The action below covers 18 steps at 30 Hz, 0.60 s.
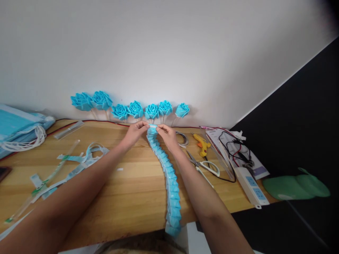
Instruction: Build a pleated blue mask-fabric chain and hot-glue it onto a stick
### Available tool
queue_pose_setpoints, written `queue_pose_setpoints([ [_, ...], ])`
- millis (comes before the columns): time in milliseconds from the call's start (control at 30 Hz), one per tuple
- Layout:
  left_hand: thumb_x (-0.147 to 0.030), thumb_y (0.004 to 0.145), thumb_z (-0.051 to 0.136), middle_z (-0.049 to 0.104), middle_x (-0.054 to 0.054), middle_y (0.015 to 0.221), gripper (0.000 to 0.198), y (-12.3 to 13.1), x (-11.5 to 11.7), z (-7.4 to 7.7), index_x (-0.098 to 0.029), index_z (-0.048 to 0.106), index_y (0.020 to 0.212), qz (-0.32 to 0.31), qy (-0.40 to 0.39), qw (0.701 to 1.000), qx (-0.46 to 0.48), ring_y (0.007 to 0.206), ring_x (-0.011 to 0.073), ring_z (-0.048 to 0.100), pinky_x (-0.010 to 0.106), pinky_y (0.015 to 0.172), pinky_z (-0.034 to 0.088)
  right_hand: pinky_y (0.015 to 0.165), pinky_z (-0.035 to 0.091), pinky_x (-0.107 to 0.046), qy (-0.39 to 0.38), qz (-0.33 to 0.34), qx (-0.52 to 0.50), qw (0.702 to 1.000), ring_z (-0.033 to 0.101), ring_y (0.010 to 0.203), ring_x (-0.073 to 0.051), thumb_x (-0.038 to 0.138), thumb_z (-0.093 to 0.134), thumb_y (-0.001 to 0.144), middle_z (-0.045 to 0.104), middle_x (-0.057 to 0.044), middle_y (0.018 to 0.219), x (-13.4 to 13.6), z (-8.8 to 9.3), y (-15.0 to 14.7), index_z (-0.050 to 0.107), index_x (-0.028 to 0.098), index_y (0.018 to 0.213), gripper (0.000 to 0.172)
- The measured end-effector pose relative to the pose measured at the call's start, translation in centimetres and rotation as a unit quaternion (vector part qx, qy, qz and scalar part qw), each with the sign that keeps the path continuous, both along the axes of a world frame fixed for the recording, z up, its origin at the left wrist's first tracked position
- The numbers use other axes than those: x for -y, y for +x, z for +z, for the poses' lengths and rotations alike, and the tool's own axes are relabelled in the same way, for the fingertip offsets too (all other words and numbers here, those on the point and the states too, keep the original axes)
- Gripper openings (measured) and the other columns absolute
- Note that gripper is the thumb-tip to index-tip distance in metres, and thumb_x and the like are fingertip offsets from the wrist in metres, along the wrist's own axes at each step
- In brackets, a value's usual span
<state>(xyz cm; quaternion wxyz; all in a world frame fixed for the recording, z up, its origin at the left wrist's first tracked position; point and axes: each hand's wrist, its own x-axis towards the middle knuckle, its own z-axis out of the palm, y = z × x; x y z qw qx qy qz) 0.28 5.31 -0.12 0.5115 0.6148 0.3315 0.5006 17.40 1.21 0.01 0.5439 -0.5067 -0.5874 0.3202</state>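
White wall first, broad and plain; below it we have a pale wood tabletop. Far left, a pile of blue sheets with looped white cords. Mid-table, the pleated light-blue strip: it curves from near the wall down to the near edge. Seven blue flowers line the wall. To the right, papers under tangled cables, then a white power strip. Scissors nearer in. Next, left hand and right hand: we record a narrow pinch in each, thumb and fingers closed on the pleated strip's far end. Smaller: a yellow glue gun beyond the scissors; a coil of wire near it; last, a white scrap left of the strip.
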Motion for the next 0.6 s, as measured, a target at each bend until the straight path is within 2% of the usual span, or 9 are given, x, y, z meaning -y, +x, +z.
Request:
queue_pose_setpoints([
  [67, -0.048, 0.079, 0.063, 0.063, 0.001, 0.071, 0.031, 0.0, 0.1, 0.2, -0.017, 0.064, 0.076, 0.022, 0.023, 0.999, -0.008, 0.068, 0.0158, 0.056, 0.028, 0.067, 0.046, 0.075, 0.051, -0.028, 0.004, -0.003, -0.005, 1.000, 0.064, 0.078, -0.019, 0.043, 0.063, 0.079, 0.071, -0.001, 0.082, -0.1, 0.0, 0.0, 0.071, 0.019, 0.084, 0.026],
  [167, -0.042, 0.085, 0.056, 0.061, 0.001, 0.076, 0.025, 0.0, 0.5, 0.6, -0.018, 0.062, 0.080, 0.108, 0.072, 0.992, -0.012, 0.074, 0.0162, 0.055, 0.029, 0.073, 0.044, 0.074, 0.050, -0.027, 0.016, -0.024, -0.004, 1.000, 0.064, 0.078, -0.019, 0.043, 0.062, 0.080, 0.071, -0.001, 0.081, -0.2, -0.1, -0.1, 0.071, 0.019, 0.083, 0.026],
  [267, -0.036, 0.086, 0.059, 0.057, 0.000, 0.073, 0.022, 0.2, 1.2, 1.1, -0.019, 0.059, 0.072, 0.177, 0.130, 0.975, -0.036, 0.075, 0.0167, 0.051, 0.030, 0.075, 0.040, 0.074, 0.050, -0.027, 0.026, -0.052, 0.007, 0.998, 0.064, 0.078, -0.019, 0.042, 0.061, 0.080, 0.072, -0.001, 0.080, -0.3, -0.2, -0.1, 0.071, 0.019, 0.083, 0.025],
  [333, -0.033, 0.086, 0.061, 0.058, 0.001, 0.072, 0.023, 0.4, 1.7, 1.4, -0.019, 0.059, 0.068, 0.188, 0.199, 0.957, -0.097, 0.076, 0.0176, 0.052, 0.031, 0.076, 0.039, 0.073, 0.050, -0.027, 0.027, -0.059, 0.018, 0.998, 0.064, 0.077, -0.019, 0.041, 0.061, 0.081, 0.072, -0.002, 0.079, -0.3, -0.1, -0.3, 0.071, 0.019, 0.084, 0.025],
  [433, -0.030, 0.089, 0.061, 0.064, 0.002, 0.075, 0.019, 0.6, 2.0, 1.4, -0.019, 0.067, 0.075, 0.189, 0.282, 0.919, -0.200, 0.078, 0.0193, 0.057, 0.033, 0.074, 0.038, 0.074, 0.050, -0.028, 0.034, -0.064, 0.038, 0.997, 0.065, 0.076, -0.019, 0.040, 0.061, 0.081, 0.073, -0.002, 0.080, -0.1, 0.0, -0.5, 0.072, 0.019, 0.085, 0.024],
  [600, -0.029, 0.089, 0.063, 0.066, 0.003, 0.077, 0.014, 0.6, 1.9, 1.1, -0.021, 0.073, 0.085, 0.201, 0.288, 0.895, -0.274, 0.081, 0.0216, 0.060, 0.034, 0.072, 0.035, 0.082, 0.050, -0.030, 0.065, -0.057, 0.071, 0.994, 0.067, 0.083, -0.020, 0.036, 0.061, 0.082, 0.075, -0.003, 0.085, 0.2, 0.3, -0.9, 0.073, 0.020, 0.083, 0.020],
])
